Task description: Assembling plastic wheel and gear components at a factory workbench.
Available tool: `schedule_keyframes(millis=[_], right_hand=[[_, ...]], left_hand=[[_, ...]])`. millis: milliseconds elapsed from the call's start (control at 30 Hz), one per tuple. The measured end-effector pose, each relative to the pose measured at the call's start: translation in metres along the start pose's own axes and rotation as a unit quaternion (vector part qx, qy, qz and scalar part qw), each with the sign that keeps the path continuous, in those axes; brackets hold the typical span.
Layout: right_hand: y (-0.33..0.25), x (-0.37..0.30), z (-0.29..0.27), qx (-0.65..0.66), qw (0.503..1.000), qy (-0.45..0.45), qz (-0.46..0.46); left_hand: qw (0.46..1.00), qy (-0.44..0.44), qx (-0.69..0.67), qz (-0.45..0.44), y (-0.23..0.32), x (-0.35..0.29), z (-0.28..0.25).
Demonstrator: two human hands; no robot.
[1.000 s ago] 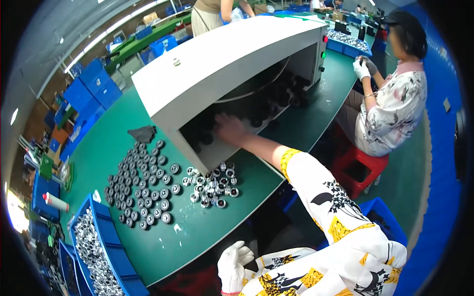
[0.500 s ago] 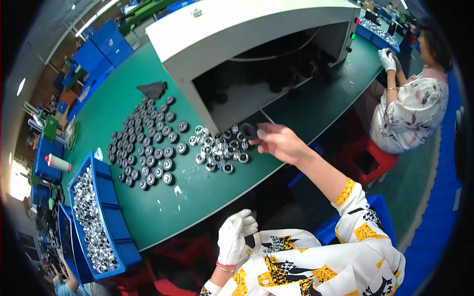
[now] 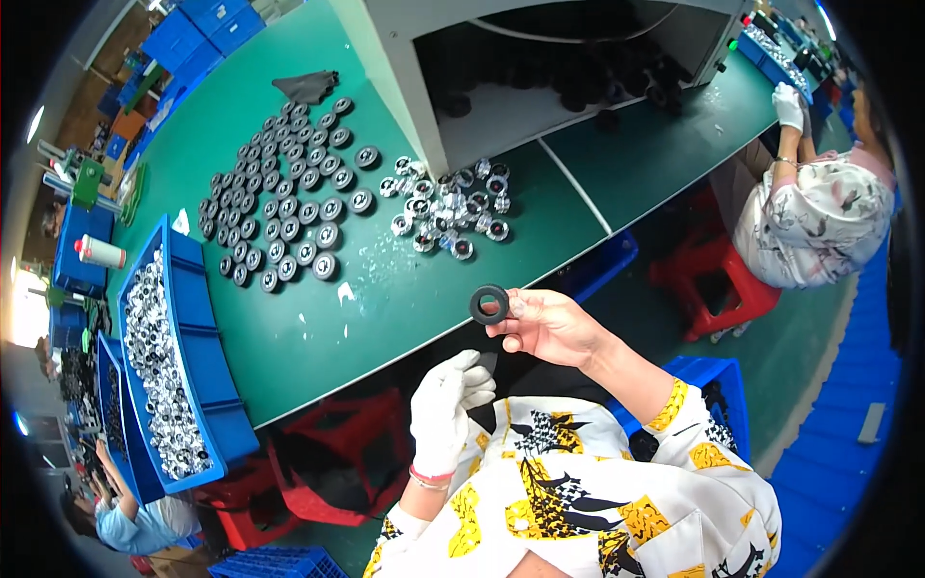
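Note:
My bare right hand (image 3: 554,329) pinches a small black rubber tyre (image 3: 489,304), its open ring facing me, just off the table's front edge. White-gloved, my left hand (image 3: 447,409) is below and to the left of it, near my body, with its fingers curled in; whatever they may hold is hidden. Beyond the hands, a pile of shiny silver wheel hubs (image 3: 448,207) lies on the green table (image 3: 385,313). To their left are spread many small wheels (image 3: 289,207) with black tyres and light centres.
A white machine housing (image 3: 400,87) with a wide opening stands on the table, dark round parts inside. At left is a blue bin (image 3: 207,356) full of silver parts. A co-worker (image 3: 819,212) sits at right by a red stool (image 3: 718,289). A dark cloth (image 3: 306,88) lies behind the wheels.
My right hand has drawn the tyre back from beside the silver hubs toward my body, past the table edge. The view has tipped downward; my left hand stays curled.

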State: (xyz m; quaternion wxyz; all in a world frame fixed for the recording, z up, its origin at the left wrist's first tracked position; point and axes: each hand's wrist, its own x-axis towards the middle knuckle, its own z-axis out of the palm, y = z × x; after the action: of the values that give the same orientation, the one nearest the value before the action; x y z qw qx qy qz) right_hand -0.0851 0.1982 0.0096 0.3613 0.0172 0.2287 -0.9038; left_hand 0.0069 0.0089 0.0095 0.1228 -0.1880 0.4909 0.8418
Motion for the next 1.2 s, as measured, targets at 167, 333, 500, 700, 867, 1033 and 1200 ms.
schedule_keyframes(millis=[167, 333, 500, 700, 867, 1033, 1200], right_hand=[[0.018, -0.001, 0.002, -0.142, 0.99, 0.016, 0.015], [0.028, -0.008, 0.034, -0.679, 0.716, -0.016, -0.162], [0.043, -0.005, 0.031, -0.743, 0.612, -0.045, -0.267], [0.053, -0.01, 0.028, -0.723, 0.645, -0.008, -0.248], [0.054, -0.01, 0.027, -0.718, 0.659, -0.008, -0.226], [0.055, -0.01, 0.026, -0.706, 0.673, -0.003, -0.222], [0.056, -0.011, 0.023, -0.707, 0.67, 0.0, -0.226]], left_hand=[[0.999, 0.009, -0.03, 0.025, 0.003, -0.001, -0.008], [0.989, -0.032, -0.144, 0.007, 0.008, 0.0, -0.01], [0.974, -0.075, -0.215, -0.011, -0.004, 0.005, -0.022], [0.971, -0.068, -0.229, -0.01, -0.002, 0.001, -0.024], [0.967, -0.078, -0.24, -0.007, -0.005, 0.0, -0.026], [0.968, -0.074, -0.241, -0.011, -0.007, 0.002, -0.026], [0.982, -0.033, -0.185, 0.002, -0.003, -0.001, -0.021]])
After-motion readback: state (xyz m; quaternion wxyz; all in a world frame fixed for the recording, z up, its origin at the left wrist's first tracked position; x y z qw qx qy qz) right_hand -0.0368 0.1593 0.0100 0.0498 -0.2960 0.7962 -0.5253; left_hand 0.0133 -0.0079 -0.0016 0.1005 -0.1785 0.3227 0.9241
